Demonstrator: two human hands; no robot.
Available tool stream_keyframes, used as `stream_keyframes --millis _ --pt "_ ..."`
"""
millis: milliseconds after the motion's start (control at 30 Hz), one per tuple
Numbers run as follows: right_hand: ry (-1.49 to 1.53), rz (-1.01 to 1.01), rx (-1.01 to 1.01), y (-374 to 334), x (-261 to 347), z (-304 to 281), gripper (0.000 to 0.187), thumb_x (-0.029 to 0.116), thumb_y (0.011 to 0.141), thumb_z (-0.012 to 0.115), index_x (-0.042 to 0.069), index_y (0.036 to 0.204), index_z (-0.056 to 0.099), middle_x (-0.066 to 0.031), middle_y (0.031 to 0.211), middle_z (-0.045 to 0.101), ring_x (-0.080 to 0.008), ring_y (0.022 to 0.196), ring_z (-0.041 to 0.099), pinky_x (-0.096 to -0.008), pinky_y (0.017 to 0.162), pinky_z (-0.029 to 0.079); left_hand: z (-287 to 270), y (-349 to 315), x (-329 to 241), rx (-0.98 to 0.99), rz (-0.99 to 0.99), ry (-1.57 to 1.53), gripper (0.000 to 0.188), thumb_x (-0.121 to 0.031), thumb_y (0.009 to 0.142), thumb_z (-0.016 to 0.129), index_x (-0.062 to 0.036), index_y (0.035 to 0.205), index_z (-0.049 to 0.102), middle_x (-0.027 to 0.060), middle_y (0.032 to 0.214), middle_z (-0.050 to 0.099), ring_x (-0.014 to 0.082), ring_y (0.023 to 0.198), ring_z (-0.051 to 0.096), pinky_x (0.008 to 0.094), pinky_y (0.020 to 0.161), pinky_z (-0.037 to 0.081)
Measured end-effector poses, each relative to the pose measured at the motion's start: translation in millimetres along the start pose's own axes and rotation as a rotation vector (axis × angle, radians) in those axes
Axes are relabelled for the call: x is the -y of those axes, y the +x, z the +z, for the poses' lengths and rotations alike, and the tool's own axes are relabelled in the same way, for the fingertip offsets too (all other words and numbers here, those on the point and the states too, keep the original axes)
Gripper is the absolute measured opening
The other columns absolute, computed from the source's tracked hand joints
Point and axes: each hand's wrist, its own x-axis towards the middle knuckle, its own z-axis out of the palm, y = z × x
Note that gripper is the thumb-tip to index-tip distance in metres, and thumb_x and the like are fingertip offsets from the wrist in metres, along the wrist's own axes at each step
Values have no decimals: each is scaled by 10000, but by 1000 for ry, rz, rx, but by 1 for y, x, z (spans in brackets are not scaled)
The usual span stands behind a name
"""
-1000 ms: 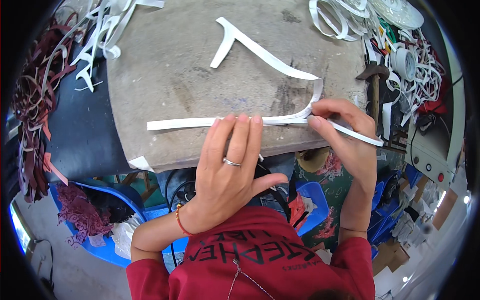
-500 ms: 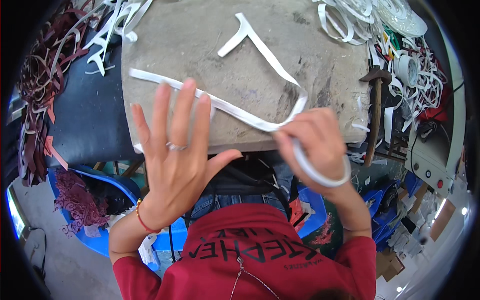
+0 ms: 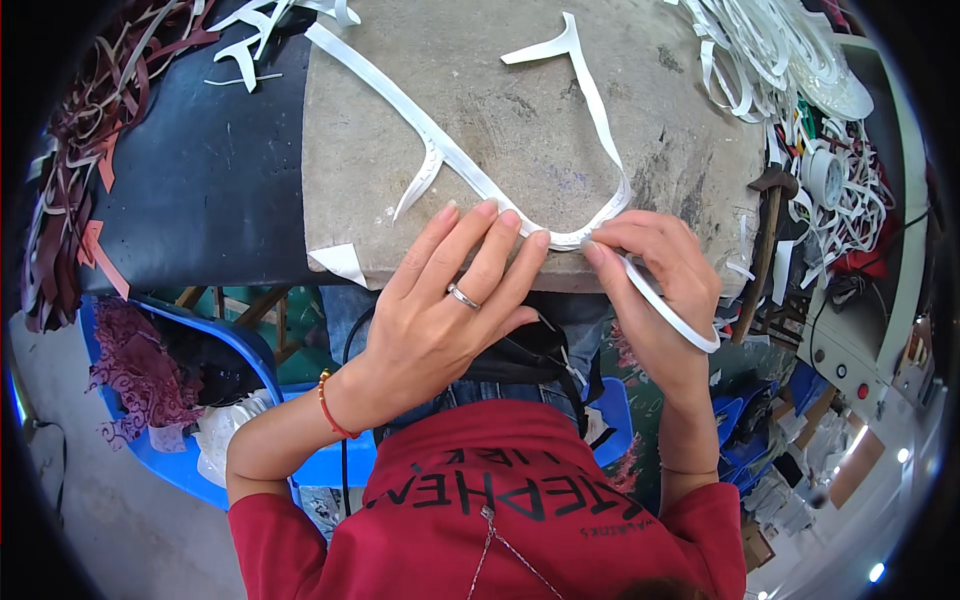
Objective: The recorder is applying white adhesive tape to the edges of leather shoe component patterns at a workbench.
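Observation:
A white strap piece [image 3: 375, 85] with forked ends lies in a curve on a grey work slab [image 3: 470, 110]. My left hand [image 3: 450, 275] rests on it with its fingers stretched out, the fingertips on the strap just left of the bend. At the bend, my right hand [image 3: 665, 275] pinches a narrow white strip [image 3: 668, 310] against the strap's near edge. That strip runs back under the right palm and curls out by the wrist. What lies right between the pinching fingertips is partly hidden. A white triangular scrap [image 3: 342, 263] sits at the slab's near left corner.
On the right edge lies a hammer [image 3: 768, 225], beside a white tape roll [image 3: 822, 178] and tangled white strips. Bundled white straps [image 3: 770, 50] fill the far right. Dark red straps [image 3: 75, 200] hang at left. Below are a blue chair [image 3: 180, 465] and a machine with a red button [image 3: 863, 391].
My left hand has come down and right onto the strap from a raised, spread position. The right hand stays at the bend with the strip. The whole view has shifted a little.

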Motion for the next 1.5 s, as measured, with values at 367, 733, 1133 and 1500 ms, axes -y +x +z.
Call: stream_keyframes --millis 367,733,1133,1500 --pt "-87 -115 187 28 -14 -23 149 47 781 688 56 923 643 -70 899 637 -277 831 609 -357 717 454 1 8 -16 40 -44 215 594 -438 751 704 -266 1310 600 101 1278 459 280 1220 454 468 1055 384" --pt "-348 -606 7 18 14 18 189 158 665 613 41 813 605 -62 888 587 -216 920 585 -325 760 447 -19 1 -4 -39 39 128 660 -229 654 788 28 1226 584 172 1324 489 346 1258 473 459 1070 410" --pt "-431 -475 109 15 17 6 173 160 737 657 77 887 639 -43 950 646 -201 945 612 -345 838 417 -8 -11 -1 -17 65 135 537 -157 767 607 63 1256 566 152 1239 512 306 1245 484 409 1066 438" --pt "-113 -111 77 -9 34 5 190 43 774 737 40 904 599 -123 1104 674 -274 1038 645 -408 919 429 -12 -8 6 -16 137 184 473 -34 766 639 15 1236 607 121 1211 514 285 1144 549 401 966 526"
